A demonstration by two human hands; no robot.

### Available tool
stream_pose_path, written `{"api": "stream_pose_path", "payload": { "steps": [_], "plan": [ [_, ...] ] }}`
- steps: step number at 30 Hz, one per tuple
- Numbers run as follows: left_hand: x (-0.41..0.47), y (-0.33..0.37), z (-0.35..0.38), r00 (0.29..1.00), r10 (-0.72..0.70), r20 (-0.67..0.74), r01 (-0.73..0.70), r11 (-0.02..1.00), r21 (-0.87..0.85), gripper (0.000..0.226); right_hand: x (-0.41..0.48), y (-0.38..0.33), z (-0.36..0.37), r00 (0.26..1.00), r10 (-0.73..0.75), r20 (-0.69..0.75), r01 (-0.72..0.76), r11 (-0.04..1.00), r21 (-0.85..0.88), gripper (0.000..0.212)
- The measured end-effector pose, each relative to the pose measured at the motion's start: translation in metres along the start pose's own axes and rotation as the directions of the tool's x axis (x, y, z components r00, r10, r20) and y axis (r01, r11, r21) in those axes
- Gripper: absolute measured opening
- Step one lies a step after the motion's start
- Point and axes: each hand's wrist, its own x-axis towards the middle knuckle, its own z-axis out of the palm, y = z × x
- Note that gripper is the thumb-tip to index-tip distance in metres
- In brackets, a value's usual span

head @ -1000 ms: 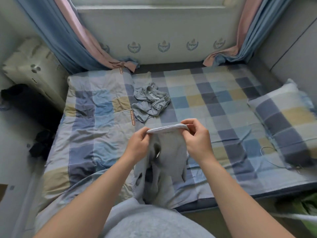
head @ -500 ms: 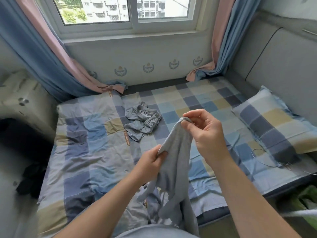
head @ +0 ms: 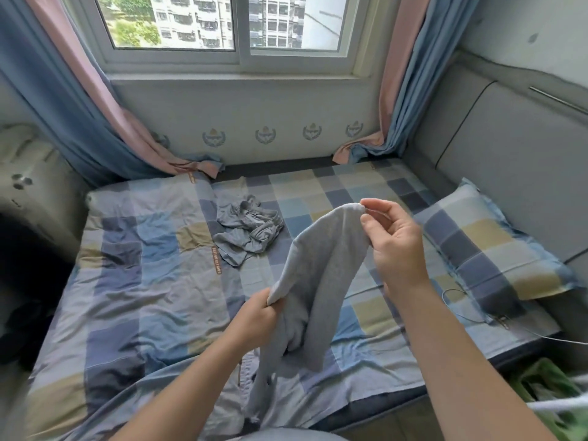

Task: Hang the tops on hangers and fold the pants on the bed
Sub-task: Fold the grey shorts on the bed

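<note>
Ideally, right hand [head: 391, 246] pinching the grey garment [head: 321, 265] high and left hand [head: 254, 316] gripping lower, shake it straight above the near edge of the bed [head: 127, 281].

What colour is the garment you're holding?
Plain light grey; the garment shows best in the head view.

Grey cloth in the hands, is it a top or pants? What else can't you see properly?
- Held grey garment, head view: bunched between the left hand and right hand, folded on itself; top or pants, cannot tell.
- Crumpled grey garment on the bed: wadded up, kind unclear.
- Green thing, bottom right: blurred, cut off by the edge.
- Dark shape, left: lost in shadow.
</note>
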Motion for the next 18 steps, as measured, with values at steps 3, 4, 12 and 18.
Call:
{"api": "stream_pose_path", "payload": {
  "steps": [3, 4, 12, 18],
  "plan": [
    [-0.007, 0.031, 0.008, 0.995, 0.014, -0.103, -0.032, 0.984, -0.176, 0.033, -0.004, 0.022, -0.018, 0.974, 0.129, 0.184, -0.107, 0.986, -0.125, 0.038],
    [-0.009, 0.04, 0.01, 0.99, 0.017, -0.143, -0.054, 0.964, -0.26, 0.031, -0.007, 0.028, -0.024, 0.961, 0.156, 0.23, -0.116, 0.977, -0.179, 0.045],
    [-0.027, 0.093, 0.023, 0.951, -0.23, -0.208, 0.016, 0.707, -0.707, 0.018, -0.042, 0.059, -0.063, 0.833, 0.456, 0.312, -0.141, 0.721, -0.679, 0.069],
    [-0.04, 0.115, 0.057, 0.951, -0.256, -0.176, 0.038, 0.659, -0.751, 0.02, -0.075, 0.06, -0.07, 0.744, 0.438, 0.505, -0.074, 0.805, -0.589, 0.053]
  ]
}}
